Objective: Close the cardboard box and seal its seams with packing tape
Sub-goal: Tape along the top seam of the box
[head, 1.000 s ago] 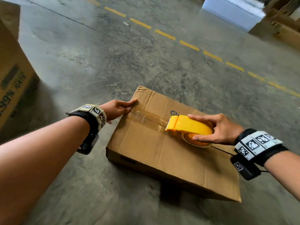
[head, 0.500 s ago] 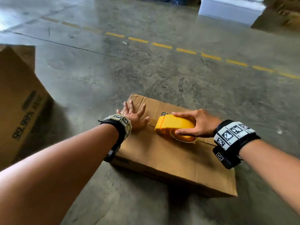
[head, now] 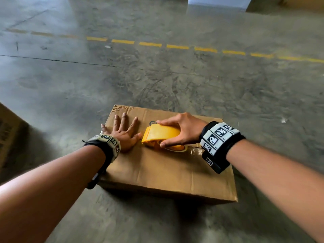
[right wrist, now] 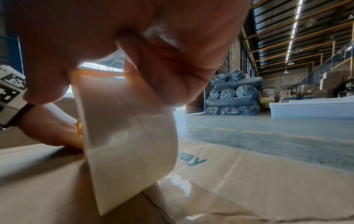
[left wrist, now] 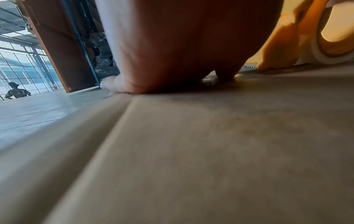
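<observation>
A closed brown cardboard box (head: 166, 174) lies flat on the concrete floor. My left hand (head: 122, 132) presses flat on its top near the left end, fingers spread and straight. My right hand (head: 182, 132) grips a yellow tape dispenser (head: 161, 133) that rests on the centre seam, just right of the left thumb. A shiny strip of clear tape (head: 195, 151) lies on the seam behind the dispenser. In the right wrist view the tape roll (right wrist: 126, 133) fills the middle, over the taped seam (right wrist: 178, 186). The left wrist view shows my palm (left wrist: 172, 53) down on the box top (left wrist: 210, 151).
Another cardboard box (head: 7, 135) stands at the left edge. A dashed yellow line (head: 177, 46) crosses the floor beyond. Far off are a white slab (right wrist: 310, 109), stacked blue wrapped bales (right wrist: 233, 94) and a person (left wrist: 16, 92) near the doorway.
My left hand moved from the box's far left edge onto the top and spread flat. The dispenser travelled left along the seam toward it. The head view swung round.
</observation>
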